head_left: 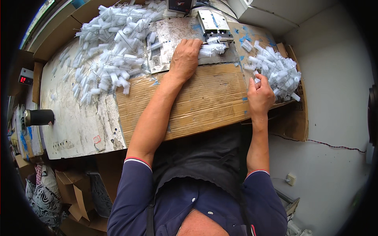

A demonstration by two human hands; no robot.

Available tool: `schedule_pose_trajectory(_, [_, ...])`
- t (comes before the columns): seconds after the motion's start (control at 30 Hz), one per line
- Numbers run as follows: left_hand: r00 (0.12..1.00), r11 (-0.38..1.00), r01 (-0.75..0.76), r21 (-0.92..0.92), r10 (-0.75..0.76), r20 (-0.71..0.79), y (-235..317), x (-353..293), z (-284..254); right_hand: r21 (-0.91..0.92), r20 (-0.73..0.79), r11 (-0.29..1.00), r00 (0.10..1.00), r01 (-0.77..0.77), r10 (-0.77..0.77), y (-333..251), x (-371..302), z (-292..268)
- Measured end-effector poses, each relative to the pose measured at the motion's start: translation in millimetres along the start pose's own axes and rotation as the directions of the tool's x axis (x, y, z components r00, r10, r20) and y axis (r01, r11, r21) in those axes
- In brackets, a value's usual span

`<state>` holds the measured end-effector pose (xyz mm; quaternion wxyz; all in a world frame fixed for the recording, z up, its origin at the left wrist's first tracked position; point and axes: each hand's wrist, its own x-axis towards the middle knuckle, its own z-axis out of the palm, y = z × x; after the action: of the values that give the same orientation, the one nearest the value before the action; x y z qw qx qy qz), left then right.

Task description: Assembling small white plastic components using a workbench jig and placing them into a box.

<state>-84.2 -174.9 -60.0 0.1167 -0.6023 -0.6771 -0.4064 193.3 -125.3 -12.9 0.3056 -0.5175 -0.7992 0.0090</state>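
My left hand (185, 59) is closed over the metal plate (167, 35). A bunch of small white bristle brushes (212, 49) sticks out from its right side, in front of a metal block fixture (213, 23). My right hand (261, 94) is at the near left edge of a smaller pile of white brushes (277, 70). Its thumb and fingers are pinched together, and a small whitish bit shows at the tips. What it holds there is too small to make out.
A large heap of white brushes (114, 47) covers the table's back left. Cardboard (189, 102) lines the front. A dark cylinder (39, 117) lies at the left edge, near a box with a red display (26, 76). A white wall (334, 78) bounds the right.
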Motion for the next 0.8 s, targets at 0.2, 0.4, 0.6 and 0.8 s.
schedule_pose_trajectory(0.2, [0.998,0.998,-0.054,0.028,0.055,-0.023,3,-3,2,-0.208,0.151,0.973,0.986,0.098,-0.067,14,1,4])
schedule_pose_trajectory(0.4, [0.997,0.996,-0.083,0.04,0.084,-0.001,6,-4,0,0.073,0.04,0.974,0.976,0.213,-0.216,-23,-19,5])
schedule_pose_trajectory(0.6, [0.992,0.977,-0.116,0.18,0.105,0.069,15,-5,3,0.257,0.106,0.874,0.887,0.412,-0.449,-32,-23,26])
schedule_pose_trajectory(0.8, [0.99,0.979,-0.023,0.202,-0.006,0.139,15,-7,3,0.214,0.158,0.931,0.93,0.295,-0.331,-41,-26,25])
